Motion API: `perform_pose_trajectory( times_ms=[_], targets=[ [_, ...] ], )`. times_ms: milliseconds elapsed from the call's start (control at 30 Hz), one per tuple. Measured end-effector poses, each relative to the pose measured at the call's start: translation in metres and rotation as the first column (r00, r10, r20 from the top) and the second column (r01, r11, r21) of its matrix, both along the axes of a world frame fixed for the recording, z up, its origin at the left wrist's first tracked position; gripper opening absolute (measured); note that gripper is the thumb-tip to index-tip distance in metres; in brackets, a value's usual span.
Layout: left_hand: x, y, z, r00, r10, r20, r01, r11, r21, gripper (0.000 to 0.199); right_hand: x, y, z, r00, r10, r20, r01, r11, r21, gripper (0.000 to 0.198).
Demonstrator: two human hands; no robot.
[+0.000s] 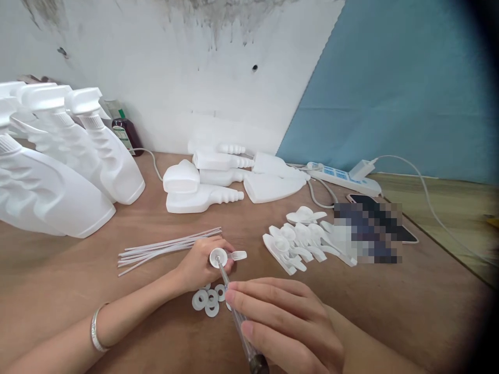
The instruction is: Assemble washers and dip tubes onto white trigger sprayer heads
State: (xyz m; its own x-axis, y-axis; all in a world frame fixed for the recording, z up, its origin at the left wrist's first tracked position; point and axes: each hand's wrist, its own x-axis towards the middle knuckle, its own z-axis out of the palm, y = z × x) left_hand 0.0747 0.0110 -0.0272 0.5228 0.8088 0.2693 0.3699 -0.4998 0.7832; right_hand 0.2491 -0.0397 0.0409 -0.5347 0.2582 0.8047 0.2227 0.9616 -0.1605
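Observation:
My left hand [198, 264] is closed around a white trigger spray head [240, 255], its round collar facing up and its trigger pointing right. My right hand [288, 319] grips a screwdriver [240, 327] with a clear handle and a dark end. The tip of its thin shaft reaches into the collar; how deep it sits is hidden. Below my left hand lie several white ring washers [211, 309], some partly behind the screwdriver. Thin white dip tubes [156, 252] lie in a loose bundle to the left of that hand.
More white spray heads [298, 239] lie to the right, near a phone [384, 215]. White bottles [206, 198] lie along the wall. Bottles with spray heads [111, 161] stand at the left, beside a dark bottle [127, 132]. A power strip [343, 179] with cables is at the back right.

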Motion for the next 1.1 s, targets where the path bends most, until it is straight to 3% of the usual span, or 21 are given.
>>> perform_pose_trajectory(
  times_ms=[67,133,267,333,767,933,1100],
  targets=[
    [-0.001,0.000,-0.001,1.000,0.003,0.007,-0.003,1.000,0.000,0.015,-0.002,0.004,-0.006,0.995,0.074,0.074,-0.082,0.990,0.118,0.015],
    [-0.001,0.000,-0.001,1.000,0.011,0.012,-0.011,1.000,-0.012,0.016,-0.005,0.004,-0.014,0.993,0.077,0.094,-0.091,0.984,0.151,0.014],
    [-0.002,0.000,-0.001,1.000,0.012,-0.010,-0.012,1.000,0.005,0.016,-0.008,-0.003,-0.030,0.996,-0.085,0.018,0.084,0.994,0.075,0.016],
    [-0.002,0.000,-0.002,1.000,0.004,-0.016,-0.003,1.000,0.023,0.016,-0.006,-0.004,-0.033,0.994,-0.105,0.006,0.104,0.993,0.055,0.017],
    [-0.005,-0.002,-0.002,0.997,0.017,0.073,-0.022,0.998,0.065,0.021,-0.002,0.002,-0.032,0.996,0.006,0.088,0.012,0.978,-0.210,0.023],
    [-0.005,-0.003,-0.003,0.997,0.034,0.065,-0.039,0.996,0.078,0.021,-0.002,0.004,-0.032,0.996,0.000,0.085,0.015,0.985,-0.172,0.019],
    [-0.003,-0.002,-0.003,0.998,0.027,0.056,-0.027,1.000,0.000,0.021,-0.005,-0.001,-0.029,0.994,-0.067,0.090,0.082,0.980,-0.179,0.018]
  ],
)
